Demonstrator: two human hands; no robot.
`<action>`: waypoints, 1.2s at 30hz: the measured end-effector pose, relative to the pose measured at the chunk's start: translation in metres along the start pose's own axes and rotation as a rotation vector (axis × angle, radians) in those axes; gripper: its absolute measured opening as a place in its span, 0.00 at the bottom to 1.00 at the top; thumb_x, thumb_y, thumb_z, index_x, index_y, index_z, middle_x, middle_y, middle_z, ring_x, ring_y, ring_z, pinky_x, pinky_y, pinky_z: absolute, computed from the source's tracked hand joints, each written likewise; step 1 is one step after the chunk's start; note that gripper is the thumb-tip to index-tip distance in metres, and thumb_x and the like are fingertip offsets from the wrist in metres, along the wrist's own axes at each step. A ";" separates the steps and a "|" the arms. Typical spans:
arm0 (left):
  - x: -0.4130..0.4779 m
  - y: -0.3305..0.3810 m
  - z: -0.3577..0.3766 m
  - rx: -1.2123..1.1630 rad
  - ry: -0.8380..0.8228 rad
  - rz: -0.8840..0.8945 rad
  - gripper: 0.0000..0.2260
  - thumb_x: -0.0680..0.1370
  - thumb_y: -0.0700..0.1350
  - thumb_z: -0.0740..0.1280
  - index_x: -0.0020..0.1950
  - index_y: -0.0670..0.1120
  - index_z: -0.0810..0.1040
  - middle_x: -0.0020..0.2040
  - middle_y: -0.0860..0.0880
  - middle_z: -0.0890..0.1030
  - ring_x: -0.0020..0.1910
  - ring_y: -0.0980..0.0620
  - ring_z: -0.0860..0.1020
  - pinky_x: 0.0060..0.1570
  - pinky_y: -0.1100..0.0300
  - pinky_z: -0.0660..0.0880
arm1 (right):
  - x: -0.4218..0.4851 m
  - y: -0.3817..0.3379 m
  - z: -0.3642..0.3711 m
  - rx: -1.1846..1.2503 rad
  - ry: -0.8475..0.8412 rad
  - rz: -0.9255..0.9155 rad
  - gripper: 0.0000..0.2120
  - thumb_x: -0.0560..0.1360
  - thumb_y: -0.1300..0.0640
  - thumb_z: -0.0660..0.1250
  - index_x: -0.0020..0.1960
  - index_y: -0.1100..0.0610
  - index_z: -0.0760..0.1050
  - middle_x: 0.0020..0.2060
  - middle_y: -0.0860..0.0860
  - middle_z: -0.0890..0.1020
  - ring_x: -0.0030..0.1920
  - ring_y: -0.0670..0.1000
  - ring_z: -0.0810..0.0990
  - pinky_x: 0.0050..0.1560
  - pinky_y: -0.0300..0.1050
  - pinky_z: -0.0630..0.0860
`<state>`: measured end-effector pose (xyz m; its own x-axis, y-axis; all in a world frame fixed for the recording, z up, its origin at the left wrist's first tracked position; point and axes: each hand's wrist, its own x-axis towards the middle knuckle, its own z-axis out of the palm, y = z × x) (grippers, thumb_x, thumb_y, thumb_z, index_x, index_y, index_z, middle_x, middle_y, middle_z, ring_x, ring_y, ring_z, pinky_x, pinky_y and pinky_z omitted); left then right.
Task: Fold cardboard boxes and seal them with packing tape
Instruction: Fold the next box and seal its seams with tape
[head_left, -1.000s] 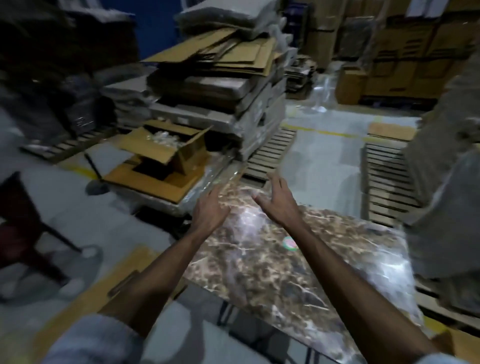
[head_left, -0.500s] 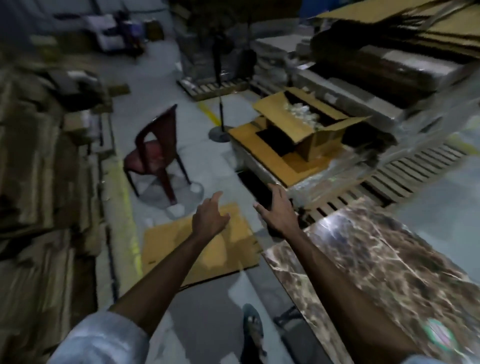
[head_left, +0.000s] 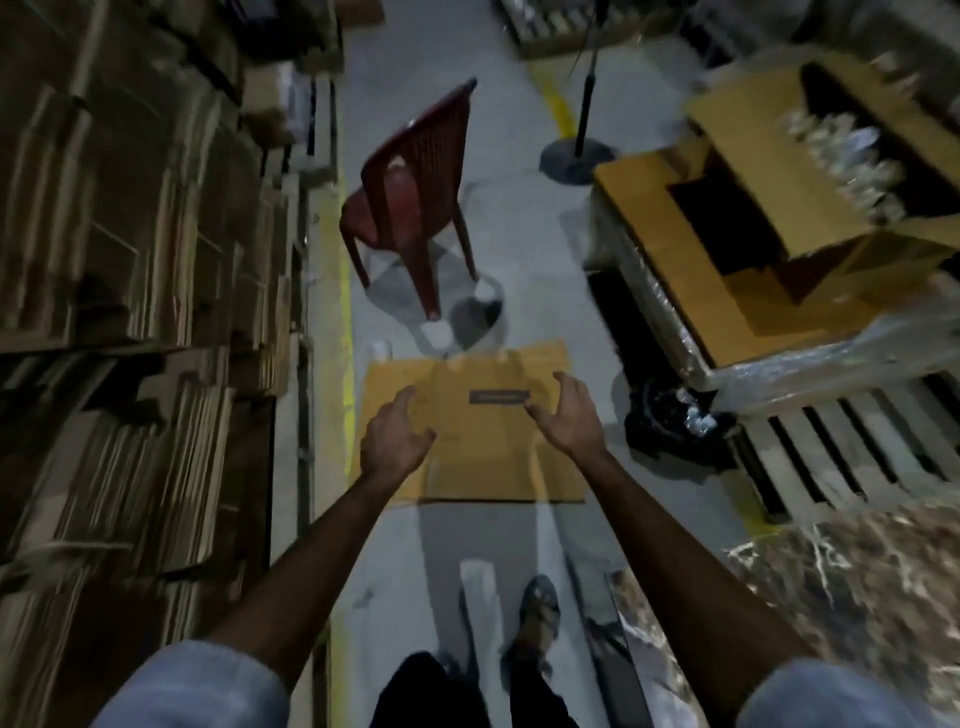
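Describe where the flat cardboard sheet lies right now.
In the head view the flat cardboard sheet lies on the floor at centre, nearer than the red chair, with the left hand and right hand spread above it.

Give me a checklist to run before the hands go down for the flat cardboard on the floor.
1. Hands free: left hand and right hand are open, holding nothing. Ok.
2. Target: flat cardboard lies flat, nothing resting on it. Ok.
3. Grip on the cardboard: none yet; both hands hover above it. Not ok.
4. Obstacle: red chair stands beyond the far edge, apart from it. Ok.
5. Footing: foot is short of the near edge. Ok.
6. Tape: no packing tape visible. Cannot tell.
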<state>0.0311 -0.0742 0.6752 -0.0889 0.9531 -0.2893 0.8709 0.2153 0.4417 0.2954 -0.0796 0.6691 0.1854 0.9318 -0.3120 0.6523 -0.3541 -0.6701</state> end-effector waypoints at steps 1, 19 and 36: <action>0.007 -0.008 0.012 -0.001 -0.015 -0.015 0.35 0.77 0.54 0.75 0.80 0.52 0.64 0.68 0.41 0.77 0.65 0.36 0.77 0.58 0.44 0.78 | 0.012 0.007 0.013 -0.005 -0.017 0.028 0.34 0.80 0.45 0.70 0.79 0.60 0.62 0.76 0.59 0.67 0.72 0.62 0.70 0.68 0.55 0.70; 0.250 -0.217 0.434 0.136 -0.337 -0.010 0.30 0.81 0.52 0.69 0.81 0.52 0.62 0.72 0.43 0.73 0.68 0.39 0.73 0.62 0.45 0.73 | 0.268 0.375 0.391 -0.127 -0.245 0.508 0.40 0.77 0.41 0.72 0.79 0.61 0.61 0.74 0.62 0.70 0.71 0.66 0.72 0.67 0.63 0.74; 0.316 -0.304 0.621 0.408 -0.481 0.128 0.44 0.72 0.59 0.78 0.80 0.54 0.58 0.79 0.43 0.61 0.73 0.36 0.66 0.64 0.36 0.72 | 0.293 0.476 0.552 1.121 0.210 1.032 0.10 0.80 0.45 0.70 0.47 0.51 0.75 0.47 0.51 0.80 0.42 0.49 0.80 0.34 0.39 0.78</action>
<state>0.0380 0.0300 -0.0777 0.1719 0.7439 -0.6458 0.9826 -0.0825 0.1664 0.2547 -0.0186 -0.1129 0.3544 0.2107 -0.9110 -0.6739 -0.6178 -0.4051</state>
